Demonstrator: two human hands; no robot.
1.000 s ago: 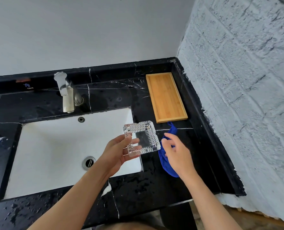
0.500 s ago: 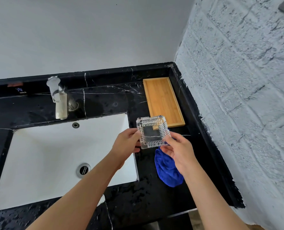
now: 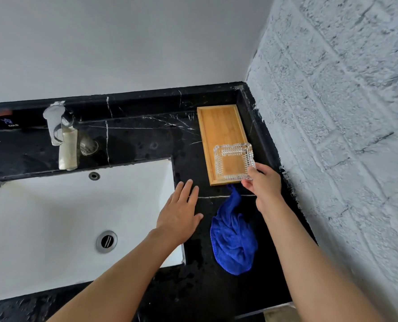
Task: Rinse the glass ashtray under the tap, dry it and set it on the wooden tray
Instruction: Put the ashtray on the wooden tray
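There is one square clear glass ashtray [image 3: 234,161], one long rectangular wooden tray [image 3: 218,126], one crumpled blue cloth [image 3: 234,238], one silver metal tap [image 3: 60,135], one white rectangular sink [image 3: 53,205], and two bare hands: left [image 3: 180,216], right [image 3: 263,184].

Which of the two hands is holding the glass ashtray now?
The right hand pinches the glass ashtray's near corner over the wooden tray. The left hand is open, empty, beside the sink.

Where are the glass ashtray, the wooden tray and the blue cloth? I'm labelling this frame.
glass ashtray [image 3: 234,161], head view, on its clear base.
wooden tray [image 3: 220,126], head view, on its bare far half.
blue cloth [image 3: 234,240], head view, on the bunched middle.
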